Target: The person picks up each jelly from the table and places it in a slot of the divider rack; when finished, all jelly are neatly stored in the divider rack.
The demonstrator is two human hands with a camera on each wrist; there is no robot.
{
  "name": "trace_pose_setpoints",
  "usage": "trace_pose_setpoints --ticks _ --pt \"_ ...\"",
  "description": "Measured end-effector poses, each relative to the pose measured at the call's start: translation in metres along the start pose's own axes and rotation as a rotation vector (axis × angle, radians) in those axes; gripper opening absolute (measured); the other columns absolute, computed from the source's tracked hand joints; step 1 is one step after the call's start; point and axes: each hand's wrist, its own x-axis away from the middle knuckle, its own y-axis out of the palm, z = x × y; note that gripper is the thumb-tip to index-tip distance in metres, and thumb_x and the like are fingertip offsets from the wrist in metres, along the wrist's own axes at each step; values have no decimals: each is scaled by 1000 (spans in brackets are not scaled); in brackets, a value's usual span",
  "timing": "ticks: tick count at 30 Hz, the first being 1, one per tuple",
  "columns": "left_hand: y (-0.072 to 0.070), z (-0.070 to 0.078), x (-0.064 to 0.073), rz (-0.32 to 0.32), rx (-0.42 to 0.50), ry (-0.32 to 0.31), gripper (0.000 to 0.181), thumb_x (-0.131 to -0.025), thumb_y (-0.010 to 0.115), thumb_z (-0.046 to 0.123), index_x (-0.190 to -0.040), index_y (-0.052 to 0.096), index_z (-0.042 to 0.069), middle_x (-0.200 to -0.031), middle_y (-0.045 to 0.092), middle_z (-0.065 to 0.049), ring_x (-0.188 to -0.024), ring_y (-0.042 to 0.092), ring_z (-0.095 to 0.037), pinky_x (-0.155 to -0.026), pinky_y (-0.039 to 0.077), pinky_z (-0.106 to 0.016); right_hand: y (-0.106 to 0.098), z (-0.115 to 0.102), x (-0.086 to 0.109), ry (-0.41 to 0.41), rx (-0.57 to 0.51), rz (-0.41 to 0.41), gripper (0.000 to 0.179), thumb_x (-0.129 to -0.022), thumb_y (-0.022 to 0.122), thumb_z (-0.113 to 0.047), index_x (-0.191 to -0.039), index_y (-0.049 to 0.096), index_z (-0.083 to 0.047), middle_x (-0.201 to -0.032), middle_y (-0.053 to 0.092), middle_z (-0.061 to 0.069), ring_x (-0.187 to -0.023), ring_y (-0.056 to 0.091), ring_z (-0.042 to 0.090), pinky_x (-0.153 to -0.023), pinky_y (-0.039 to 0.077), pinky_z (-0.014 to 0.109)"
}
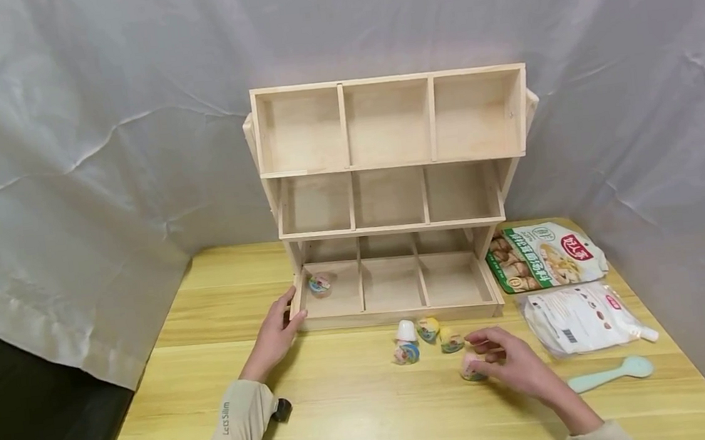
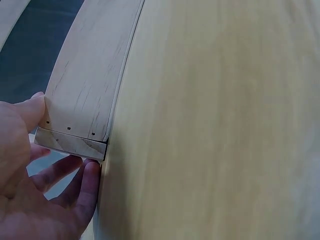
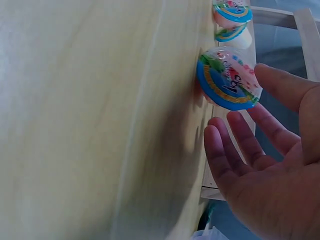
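My left hand grips the front left corner of a three-tier wooden rack, thumb on the front board and fingers around the side. A small jelly cup lies in the bottom-left compartment. My right hand is low over the table in front of the rack, pinching a pink jelly cup with a blue-rimmed lid between thumb and index finger; the other fingers are spread. Just left of it are a yellow jelly cup, another yellow one, a white cup and a blue-lidded cup.
Right of the rack lie a green-and-white food packet and a white spouted pouch. A pale green spoon rests in front of them. Grey curtain hangs behind and beside the wooden table.
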Motion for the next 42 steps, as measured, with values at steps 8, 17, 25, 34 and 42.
trace_pose_setpoints --ticks 8,17,25,34,42 --pt "0 -1 1 -5 -7 5 66 -107 57 32 -164 29 14 -151 46 -22 -131 57 -38 -108 52 -52 6 8 -2 -2 -5 -52 42 -91 81 -26 -125 69 -6 -115 69 7 -100 65 14 -79 56 22" --pt "1 -2 1 0 -6 6 66 -107 57 31 -164 28 13 -152 45 -24 -130 57 -39 -107 52 -52 8 11 -4 -32 30 -74 35 -92 80 -30 -118 72 -9 -101 70 0 -86 60 4 -72 52 22" --pt "0 -1 0 2 3 2 65 -107 58 30 -164 30 14 -151 46 -23 -128 59 -38 -106 53 -51 4 10 -7 -41 38 -59 36 -90 82 -30 -117 74 -8 -99 72 -1 -85 62 4 -72 55 22" --pt "1 -2 0 2 -6 7 66 -108 57 31 -164 28 12 -152 45 -23 -129 58 -38 -107 52 -52 -9 -5 -10 -59 68 6 36 -88 84 -27 -116 75 -6 -102 75 0 -89 64 5 -77 57 23" --pt "1 1 1 -5 -9 3 66 -108 57 30 -164 28 13 -152 45 -23 -130 57 -38 -107 52 -52 -16 -20 -16 -65 5 74 41 -93 79 -27 -125 72 -2 -116 76 11 -102 73 20 -85 60 24"
